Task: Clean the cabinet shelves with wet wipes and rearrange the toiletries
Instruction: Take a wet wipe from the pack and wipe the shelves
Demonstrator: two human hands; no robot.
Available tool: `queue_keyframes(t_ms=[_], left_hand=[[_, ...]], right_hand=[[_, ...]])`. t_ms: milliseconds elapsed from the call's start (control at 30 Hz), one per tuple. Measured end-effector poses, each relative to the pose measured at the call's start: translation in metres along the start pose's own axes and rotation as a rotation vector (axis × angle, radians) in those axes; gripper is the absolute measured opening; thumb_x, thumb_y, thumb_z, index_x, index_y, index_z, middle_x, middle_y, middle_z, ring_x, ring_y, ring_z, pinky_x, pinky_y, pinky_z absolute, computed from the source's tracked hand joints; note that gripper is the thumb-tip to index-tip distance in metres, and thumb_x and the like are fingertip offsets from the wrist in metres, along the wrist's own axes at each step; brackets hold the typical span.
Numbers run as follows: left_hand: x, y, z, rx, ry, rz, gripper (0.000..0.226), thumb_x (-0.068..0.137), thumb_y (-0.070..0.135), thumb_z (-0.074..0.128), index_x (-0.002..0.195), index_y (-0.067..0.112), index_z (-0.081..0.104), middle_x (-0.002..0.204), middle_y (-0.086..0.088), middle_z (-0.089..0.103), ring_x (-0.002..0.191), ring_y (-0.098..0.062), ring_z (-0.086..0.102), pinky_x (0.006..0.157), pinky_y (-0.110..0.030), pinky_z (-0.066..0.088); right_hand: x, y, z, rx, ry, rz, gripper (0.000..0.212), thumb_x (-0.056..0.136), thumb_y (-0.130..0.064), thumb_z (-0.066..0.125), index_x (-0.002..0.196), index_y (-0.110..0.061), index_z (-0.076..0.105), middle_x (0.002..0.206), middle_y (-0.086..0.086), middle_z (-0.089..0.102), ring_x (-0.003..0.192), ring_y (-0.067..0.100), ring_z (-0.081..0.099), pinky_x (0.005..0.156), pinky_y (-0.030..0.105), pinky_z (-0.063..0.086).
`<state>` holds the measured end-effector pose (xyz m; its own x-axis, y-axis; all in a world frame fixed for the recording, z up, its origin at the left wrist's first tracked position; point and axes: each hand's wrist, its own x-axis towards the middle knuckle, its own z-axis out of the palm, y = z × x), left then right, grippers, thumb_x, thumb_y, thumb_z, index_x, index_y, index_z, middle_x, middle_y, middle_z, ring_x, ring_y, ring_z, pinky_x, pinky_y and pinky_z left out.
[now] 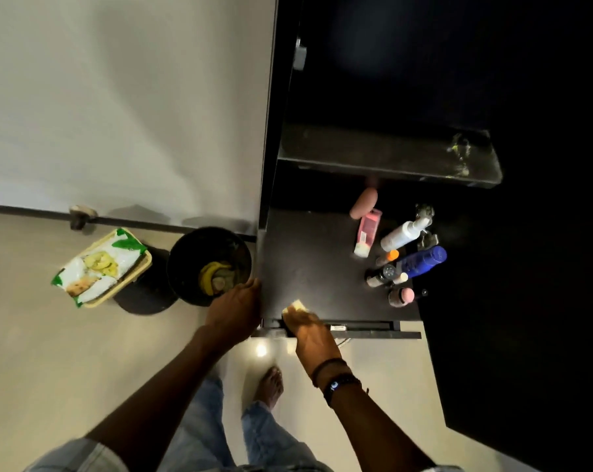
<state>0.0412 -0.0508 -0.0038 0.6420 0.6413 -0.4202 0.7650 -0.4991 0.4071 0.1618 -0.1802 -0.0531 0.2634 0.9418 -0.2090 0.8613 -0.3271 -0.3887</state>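
Nearest: bare foot (270,386) & jeans legs seen on pale floor, below the cabinet front.

R hand (314,330) is pressed on the front edge of the lower shelf (308,267); fingers curled down over a pale wet wipe (297,306), a corner of which is seen past the fingertips. Dark bands & a watch (336,383) are worn on that wrist.

L hand (235,310) is laid at the shelf's left front corner, fingers bent over the edge; nothing else seen in it.

Left of cabinet, on floor: black bin (209,265) w/ banana peel inside. Further left, a wipes pack (99,267) is lain on a tan tray (136,272).

Toiletries are grouped at the shelf's right side: pink-capped jar (401,297), small dark bottle (378,275), orange-capped bottle (389,257), blue bottle (421,260), white spray bottle (404,233), pink pack (367,235), pink tube (364,202). All close together; some leaning.

Beyond: upper shelf (387,151), dusty, w/ yellowish smears near its right end. Cabinet interior above is too dark to read.
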Motion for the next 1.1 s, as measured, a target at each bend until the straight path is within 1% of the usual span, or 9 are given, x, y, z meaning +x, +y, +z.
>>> queue_keyframes(t_ms=[100, 267, 400, 500, 600, 700, 800, 933, 1100], left_hand=[[-0.007, 0.011, -0.021, -0.029, 0.163, 0.071, 0.051, 0.093, 0.023, 0.05, 0.141, 0.01, 0.038, 0.134, -0.012, 0.053, 0.116, -0.027, 0.056, 0.089, -0.036, 0.05], [-0.006, 0.05, -0.074, -0.176, 0.55, 0.192, 0.051, 0.091, 0.04, 0.042, 0.128, 0.008, 0.054, 0.126, -0.012, 0.061, 0.115, -0.027, 0.058, 0.098, -0.039, 0.047], [-0.007, 0.09, -0.124, -0.206, 0.651, 0.286, 0.049, 0.093, 0.034, 0.041, 0.135, 0.01, 0.049, 0.138, -0.008, 0.052, 0.128, -0.022, 0.047, 0.108, -0.031, 0.032], [0.002, 0.107, -0.15, -0.106, 0.559, 0.365, 0.051, 0.098, 0.031, 0.04, 0.145, 0.013, 0.032, 0.151, -0.004, 0.034, 0.14, -0.017, 0.028, 0.113, -0.023, 0.015], [0.01, 0.116, -0.166, -0.027, 0.46, 0.347, 0.054, 0.1, 0.028, 0.037, 0.148, 0.01, 0.02, 0.155, -0.007, 0.021, 0.144, -0.018, 0.018, 0.115, -0.023, 0.011], [0.017, 0.116, -0.174, 0.068, 0.332, 0.281, 0.056, 0.1, 0.022, 0.035, 0.149, 0.006, 0.012, 0.157, -0.01, 0.014, 0.145, -0.02, 0.015, 0.116, -0.024, 0.01], [0.02, 0.112, -0.18, 0.173, 0.255, 0.262, 0.066, 0.094, 0.011, 0.041, 0.149, 0.003, 0.006, 0.157, -0.014, 0.008, 0.145, -0.024, 0.01, 0.116, -0.027, 0.006], [0.021, 0.11, -0.184, 0.331, 0.219, 0.297, 0.067, 0.092, 0.009, 0.043, 0.148, 0.0, 0.006, 0.156, -0.019, 0.007, 0.145, -0.026, 0.009, 0.117, -0.029, 0.006], [0.027, 0.106, -0.189, 0.37, 0.168, 0.306, 0.071, 0.092, 0.012, 0.049, 0.148, 0.004, 0.006, 0.158, -0.015, 0.005, 0.145, -0.025, 0.008, 0.119, -0.03, 0.008]], right_hand=[[-0.002, 0.009, -0.036, 0.346, 0.115, 0.244, 0.042, 0.08, 0.002, 0.057, 0.121, -0.008, 0.064, 0.13, 0.009, 0.06, 0.119, 0.025, 0.058, 0.11, 0.031, 0.036], [0.016, 0.012, -0.159, 0.337, 0.713, 0.037, 0.051, 0.079, 0.014, 0.049, 0.126, -0.005, 0.059, 0.132, 0.005, 0.057, 0.126, 0.013, 0.05, 0.11, 0.022, 0.034], [0.037, 0.035, -0.244, 0.304, 0.898, 0.097, 0.049, 0.08, 0.013, 0.052, 0.124, -0.006, 0.06, 0.131, 0.006, 0.058, 0.126, 0.014, 0.05, 0.11, 0.019, 0.033], [0.057, 0.065, -0.279, 0.173, 0.761, 0.342, 0.039, 0.081, 0.005, 0.051, 0.115, -0.009, 0.063, 0.118, 0.013, 0.065, 0.11, 0.032, 0.061, 0.095, 0.03, 0.044], [0.07, 0.075, -0.289, 0.055, 0.568, 0.51, 0.039, 0.088, -0.026, 0.038, 0.113, -0.005, 0.057, 0.115, 0.022, 0.06, 0.104, 0.042, 0.057, 0.09, 0.042, 0.045], [0.089, 0.056, -0.27, -0.108, 0.487, 0.359, 0.074, 0.081, -0.041, 0.011, 0.132, 0.0, 0.046, 0.135, 0.022, 0.049, 0.127, 0.037, 0.042, 0.111, 0.045, 0.027], [0.102, 0.009, -0.243, -0.086, 0.368, 0.133, 0.057, 0.093, -0.028, 0.026, 0.146, -0.006, 0.029, 0.152, 0.014, 0.03, 0.143, 0.027, 0.022, 0.12, 0.038, 0.012], [0.108, -0.016, -0.222, -0.107, 0.275, -0.092, 0.058, 0.094, -0.036, 0.019, 0.148, -0.015, 0.024, 0.155, 0.004, 0.026, 0.145, 0.016, 0.018, 0.119, 0.036, 0.014], [0.102, 0.034, -0.265, -0.132, 0.307, 0.031, 0.052, 0.097, -0.022, 0.041, 0.146, -0.009, 0.031, 0.153, 0.008, 0.03, 0.144, 0.02, 0.024, 0.117, 0.023, 0.008]])
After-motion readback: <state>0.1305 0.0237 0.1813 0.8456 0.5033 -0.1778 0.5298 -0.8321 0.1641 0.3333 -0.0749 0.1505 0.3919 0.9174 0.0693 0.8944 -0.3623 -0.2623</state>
